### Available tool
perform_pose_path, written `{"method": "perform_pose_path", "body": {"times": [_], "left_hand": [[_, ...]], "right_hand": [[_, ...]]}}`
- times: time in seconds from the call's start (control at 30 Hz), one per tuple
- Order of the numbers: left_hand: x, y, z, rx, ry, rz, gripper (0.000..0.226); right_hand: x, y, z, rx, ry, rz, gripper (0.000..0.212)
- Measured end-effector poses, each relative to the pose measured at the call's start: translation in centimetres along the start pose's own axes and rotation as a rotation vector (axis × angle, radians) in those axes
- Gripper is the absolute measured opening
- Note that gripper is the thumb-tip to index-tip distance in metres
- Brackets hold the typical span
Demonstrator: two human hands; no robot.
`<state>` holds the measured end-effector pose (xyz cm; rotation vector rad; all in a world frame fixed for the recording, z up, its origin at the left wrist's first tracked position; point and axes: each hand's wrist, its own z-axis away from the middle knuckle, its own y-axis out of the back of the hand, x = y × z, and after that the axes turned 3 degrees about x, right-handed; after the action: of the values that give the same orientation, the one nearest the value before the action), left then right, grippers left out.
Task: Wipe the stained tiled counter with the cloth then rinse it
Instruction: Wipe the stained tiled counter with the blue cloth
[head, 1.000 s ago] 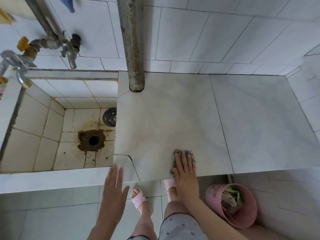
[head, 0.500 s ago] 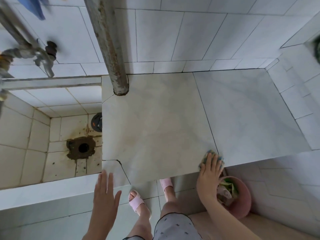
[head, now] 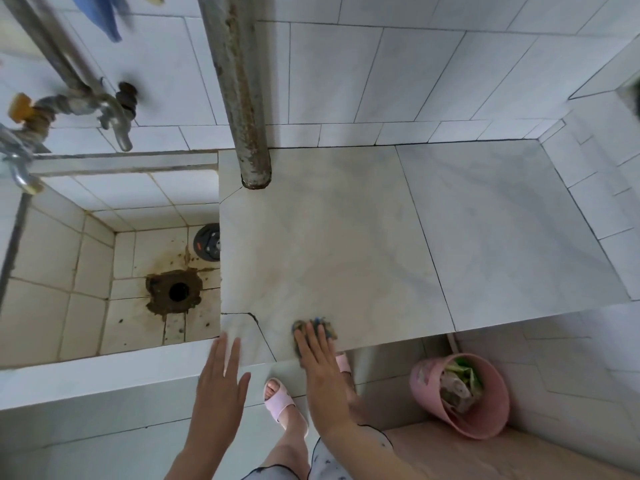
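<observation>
The tiled counter (head: 346, 237) is pale marble-look tile with faint brownish staining near its left half. A small dark, blue-flecked cloth (head: 320, 328) lies at the counter's front edge. My right hand (head: 320, 368) presses flat on the cloth, fingers together, covering most of it. My left hand (head: 221, 379) hovers flat with fingers apart over the cracked front-left corner of the counter, holding nothing.
A tiled sink basin (head: 90, 271) with a rusty drain hole (head: 178, 292) sits left of the counter. Two taps (head: 114, 123) hang above it. A rusty vertical pipe (head: 239, 91) meets the counter's back-left corner. A pink bin (head: 464, 400) stands on the floor right.
My right hand has slid the cloth leftward along the counter's front edge, from near the tile seam toward the cracked corner. My left hand stays near the front-left corner.
</observation>
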<state>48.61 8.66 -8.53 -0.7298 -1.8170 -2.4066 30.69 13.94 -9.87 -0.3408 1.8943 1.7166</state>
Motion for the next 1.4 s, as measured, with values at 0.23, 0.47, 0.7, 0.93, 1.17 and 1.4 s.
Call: {"method": "perform_pose_path", "body": {"times": [0.23, 0.47, 0.7, 0.93, 1.17, 1.4], "left_hand": [[-0.4, 0.5, 0.1, -0.014, -0.030, -0.004, 0.065], [-2.1, 1.7, 0.6, -0.034, 0.000, 0.027, 0.062], [-5.9, 2.9, 3.2, 0.010, 0.150, 0.038, 0.058], [-7.9, 4.4, 4.5, 0.080, 0.307, 0.119, 0.059], [-7.9, 7.0, 3.4, 0.287, 0.572, 0.360, 0.044], [-7.4, 12.7, -2.9, 0.371, 0.702, 0.959, 0.031]], "right_hand": [[-1.2, -2.0, -1.1, -0.144, 0.193, -0.026, 0.112], [-3.6, -3.3, -2.8, -0.174, 0.353, -0.023, 0.077], [-5.5, -6.3, -3.8, -0.366, 0.517, 0.135, 0.107], [-10.7, -7.7, -6.2, -0.567, 0.740, 0.152, 0.095], [-14.9, -5.8, -10.8, -0.753, 0.445, -0.277, 0.053], [-18.1, -2.5, -18.0, -0.853, -0.314, -0.777, 0.023]]}}
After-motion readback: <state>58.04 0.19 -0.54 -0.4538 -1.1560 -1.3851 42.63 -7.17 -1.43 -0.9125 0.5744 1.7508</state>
